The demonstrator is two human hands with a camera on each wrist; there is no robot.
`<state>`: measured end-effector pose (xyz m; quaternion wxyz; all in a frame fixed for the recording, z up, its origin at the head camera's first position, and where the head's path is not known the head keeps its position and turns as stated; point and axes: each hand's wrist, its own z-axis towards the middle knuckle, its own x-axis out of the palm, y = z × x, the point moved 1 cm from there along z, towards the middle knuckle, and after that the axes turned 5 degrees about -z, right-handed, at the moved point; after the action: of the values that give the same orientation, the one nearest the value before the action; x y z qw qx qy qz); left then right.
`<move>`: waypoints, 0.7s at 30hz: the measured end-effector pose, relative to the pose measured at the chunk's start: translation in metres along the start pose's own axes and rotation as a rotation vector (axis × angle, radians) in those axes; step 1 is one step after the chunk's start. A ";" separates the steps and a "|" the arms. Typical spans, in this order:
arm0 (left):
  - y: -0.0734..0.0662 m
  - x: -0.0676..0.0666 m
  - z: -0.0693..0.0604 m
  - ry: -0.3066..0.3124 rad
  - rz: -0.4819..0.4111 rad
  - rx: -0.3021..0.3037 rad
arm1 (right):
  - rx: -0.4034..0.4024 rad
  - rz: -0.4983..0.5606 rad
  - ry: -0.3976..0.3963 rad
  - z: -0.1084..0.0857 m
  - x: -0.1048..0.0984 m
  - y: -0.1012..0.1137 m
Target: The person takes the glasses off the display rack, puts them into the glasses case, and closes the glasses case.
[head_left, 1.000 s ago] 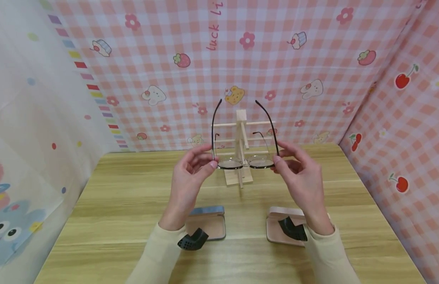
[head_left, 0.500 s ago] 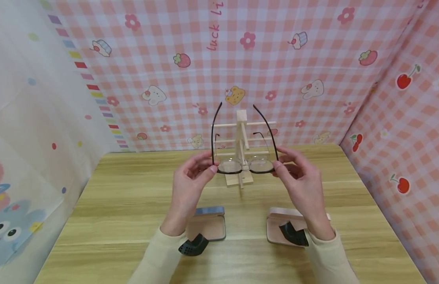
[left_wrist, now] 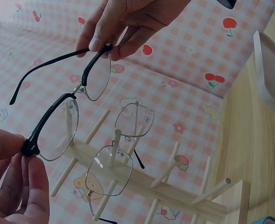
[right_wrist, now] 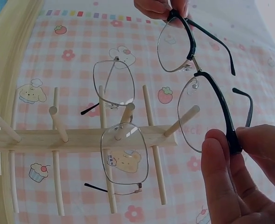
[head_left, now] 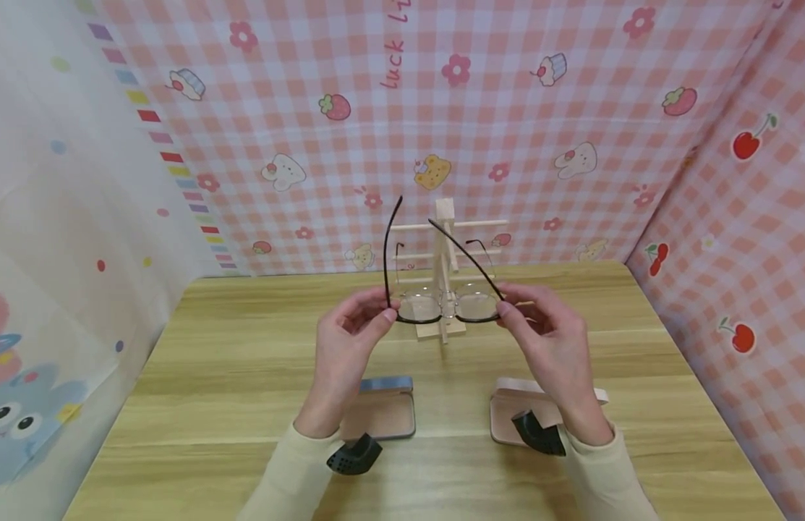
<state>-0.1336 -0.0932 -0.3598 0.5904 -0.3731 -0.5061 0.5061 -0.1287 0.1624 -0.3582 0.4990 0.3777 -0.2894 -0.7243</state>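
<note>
Both hands hold one pair of black half-rim eyeglasses in front of a wooden display stand. The left hand pinches the frame's left hinge corner between thumb and fingers. At the opposite corner the right hand pinches the other hinge. In the head view the left temple points up and away, while the right temple slants inward, partly folded. Behind them, thin wire-rimmed eyeglasses hang on the stand, as both wrist views show. The held pair is apart from the stand in the wrist views.
An opened glasses case with a blue lid lies on the wooden table by the left forearm. A second opened case, pale-lidded, lies by the right one, partly hidden. Checked cloth hangs behind the table. Black wrist mounts sit on both wrists.
The right temple of the black eyeglasses has swung inward from its spread position. Both hands have lowered slightly with the frame. The wire-rimmed pair stays on the stand.
</note>
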 end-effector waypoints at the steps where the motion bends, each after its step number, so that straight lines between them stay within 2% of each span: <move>1: 0.000 0.000 0.000 -0.001 0.006 -0.003 | -0.006 0.004 0.001 0.000 0.000 -0.001; 8: 0.001 -0.003 -0.002 -0.011 0.029 -0.009 | -0.069 0.027 0.021 -0.003 0.002 -0.004; 21: 0.003 -0.006 -0.003 -0.042 0.039 -0.004 | -0.120 -0.061 0.062 -0.006 0.004 -0.004</move>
<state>-0.1313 -0.0987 -0.3643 0.5690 -0.3735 -0.5119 0.5241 -0.1263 0.1600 -0.3652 0.5073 0.3781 -0.2183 -0.7430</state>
